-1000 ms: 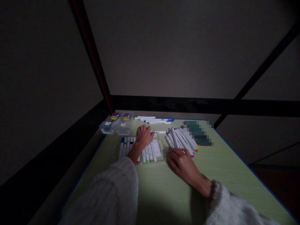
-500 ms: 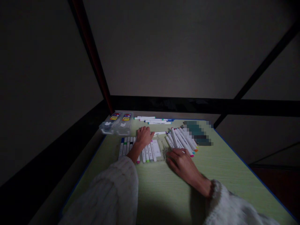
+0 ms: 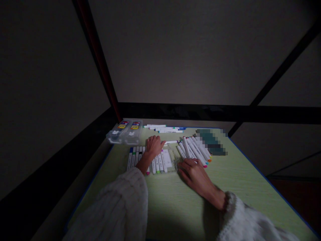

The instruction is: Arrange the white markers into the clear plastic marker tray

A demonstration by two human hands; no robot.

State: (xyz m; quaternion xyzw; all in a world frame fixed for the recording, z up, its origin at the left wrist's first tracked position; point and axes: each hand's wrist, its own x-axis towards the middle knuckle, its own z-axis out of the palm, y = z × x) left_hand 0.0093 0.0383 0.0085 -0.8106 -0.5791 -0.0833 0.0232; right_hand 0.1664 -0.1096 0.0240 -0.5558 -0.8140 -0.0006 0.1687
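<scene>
My left hand [image 3: 154, 147] lies palm down across the upper part of a row of white markers [image 3: 157, 164] with coloured ends. Its fingers stretch forward and its thumb sticks out to the right, near the end of a single white marker [image 3: 172, 142]. The row sits in a clear plastic case [image 3: 175, 164], partly covered by my left wrist. Lower right, my right hand [image 3: 194, 172] rests palm down with loosely bent fingers, beside the near end of a loose pile of white markers [image 3: 192, 149]. Nothing shows in either hand; the undersides are hidden.
Two clear plastic boxes [image 3: 132, 134] with coloured labels stand at the table's back left corner. Several more markers [image 3: 165, 129] lie along the back edge. A blurred-out dark green item [image 3: 212, 142] is on the right. The light green table [image 3: 173, 201] has a blue rim and meets a wall behind.
</scene>
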